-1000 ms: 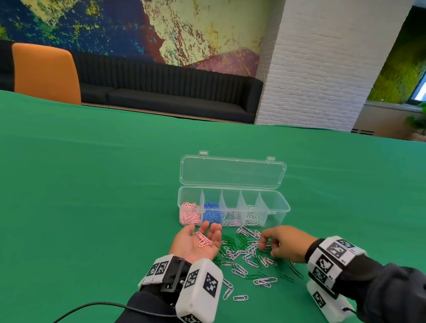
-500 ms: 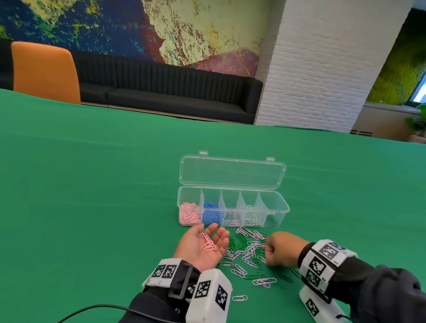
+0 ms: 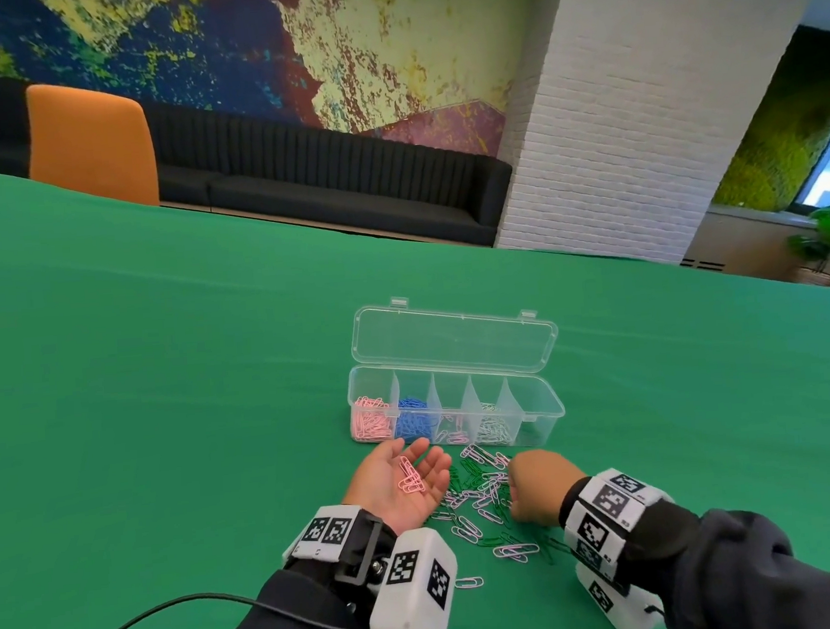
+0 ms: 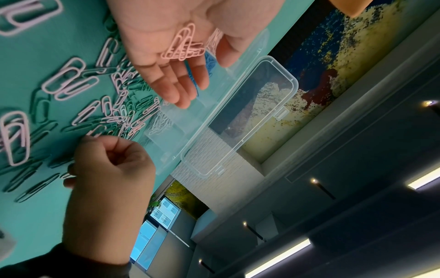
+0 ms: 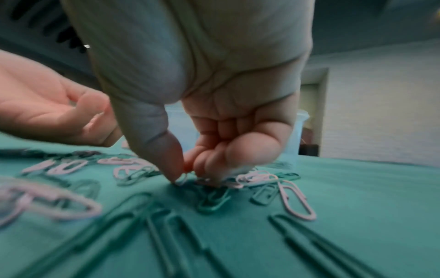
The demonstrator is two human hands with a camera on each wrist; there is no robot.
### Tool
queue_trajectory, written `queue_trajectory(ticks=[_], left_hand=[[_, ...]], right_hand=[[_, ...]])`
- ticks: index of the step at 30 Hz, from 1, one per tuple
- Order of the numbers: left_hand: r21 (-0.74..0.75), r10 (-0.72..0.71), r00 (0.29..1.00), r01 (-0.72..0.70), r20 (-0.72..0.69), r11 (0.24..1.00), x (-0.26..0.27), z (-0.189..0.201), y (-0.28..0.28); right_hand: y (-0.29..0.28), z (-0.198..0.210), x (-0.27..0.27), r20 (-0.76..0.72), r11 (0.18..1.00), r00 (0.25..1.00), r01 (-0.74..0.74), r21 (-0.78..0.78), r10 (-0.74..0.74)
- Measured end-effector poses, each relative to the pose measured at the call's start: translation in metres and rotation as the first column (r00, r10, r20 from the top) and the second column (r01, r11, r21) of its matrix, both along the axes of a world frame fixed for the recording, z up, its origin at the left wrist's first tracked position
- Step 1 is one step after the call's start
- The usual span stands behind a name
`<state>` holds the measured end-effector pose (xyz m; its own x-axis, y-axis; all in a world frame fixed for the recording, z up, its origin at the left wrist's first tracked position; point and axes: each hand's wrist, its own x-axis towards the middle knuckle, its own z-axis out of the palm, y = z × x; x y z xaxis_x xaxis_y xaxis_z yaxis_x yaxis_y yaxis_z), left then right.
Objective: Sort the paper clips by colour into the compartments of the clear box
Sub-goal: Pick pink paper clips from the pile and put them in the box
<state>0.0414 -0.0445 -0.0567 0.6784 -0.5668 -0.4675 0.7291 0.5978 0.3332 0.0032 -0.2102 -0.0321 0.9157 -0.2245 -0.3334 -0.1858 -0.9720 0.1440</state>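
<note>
My left hand lies palm up and open just in front of the clear box, with a few pink paper clips resting on the palm. The box's lid stands open; its leftmost compartment holds pink clips, the one beside it blue clips, and two more hold pale clips. A loose pile of pale pink and green clips lies between my hands. My right hand is curled down onto the pile, thumb and fingertips pinching a pale pink clip on the cloth.
The green cloth covers the whole table. A single clip lies near my left wrist camera, and a black cable trails off to the left. An orange chair and a black sofa stand beyond the far edge.
My right hand drew back from reaching forward and curled its fingers down onto the pile. The left hand stayed palm up with the pink clips.
</note>
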Motion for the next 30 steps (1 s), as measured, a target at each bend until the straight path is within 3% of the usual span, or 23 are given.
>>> queue_trajectory(ticks=[5, 10, 13, 16, 19, 25, 28, 30], left_hand=[[0.005, -0.028, 0.999, 0.028, 0.025, 1.000, -0.001, 0.000, 0.000], [0.008, -0.139, 0.989, 0.138, 0.041, 0.990, -0.006, -0.001, -0.008], [-0.045, -0.163, 0.986, 0.165, 0.040, 0.985, -0.003, -0.005, -0.011], [-0.095, -0.130, 0.991, 0.130, 0.013, 0.987, -0.001, -0.006, -0.010], [-0.096, -0.117, 0.993, 0.118, 0.012, 0.988, -0.001, -0.005, -0.008], [-0.078, -0.126, 0.992, 0.128, 0.026, 0.989, -0.002, -0.006, -0.008], [-0.070, -0.128, 0.992, 0.129, 0.019, 0.989, 0.000, -0.009, -0.009], [-0.062, -0.138, 0.990, 0.138, 0.016, 0.988, 0.000, -0.010, -0.010]], right_hand=[[-0.011, 0.017, 0.002, -0.012, 0.973, 0.994, 0.109, 0.202, -0.109], [-0.004, 0.059, 0.000, 0.122, 0.839, 0.990, -0.005, 0.544, -0.074], [-0.004, 0.063, 0.002, 0.158, 0.921, 0.987, -0.063, 0.384, 0.001], [-0.009, 0.042, -0.002, 0.013, 0.990, 0.998, -0.068, 0.127, 0.067], [-0.016, 0.019, -0.007, -0.065, 0.997, 0.997, -0.027, 0.074, 0.031], [-0.018, 0.016, -0.004, -0.021, 0.988, 0.999, -0.021, 0.152, 0.024], [-0.009, 0.032, -0.001, 0.069, 0.948, 0.996, -0.074, 0.309, 0.055], [0.001, 0.046, 0.000, 0.175, 0.880, 0.983, -0.131, 0.457, 0.056]])
